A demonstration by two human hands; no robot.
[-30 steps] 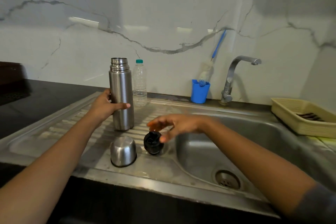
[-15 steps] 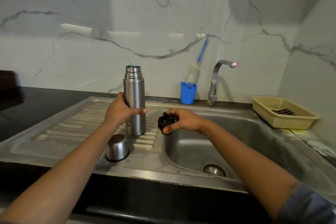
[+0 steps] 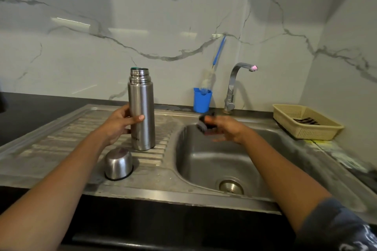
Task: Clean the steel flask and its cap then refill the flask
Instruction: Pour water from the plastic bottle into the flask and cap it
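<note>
steel flask (image 3: 142, 112): left hand (image 3: 118, 124) grips its side | black stopper (image 3: 203, 125): right hand (image 3: 226, 130) holds, above sink (image 3: 204, 165)

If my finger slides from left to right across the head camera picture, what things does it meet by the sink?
Steel flask → blue cup holding the brush → tap → yellow basket.

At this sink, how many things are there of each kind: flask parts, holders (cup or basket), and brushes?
Flask parts: 3 (flask, steel cap, black stopper in the right hand)
Holders: 2 (blue cup, basket)
Brushes: 1 (bottle brush)
Total: 6
</note>
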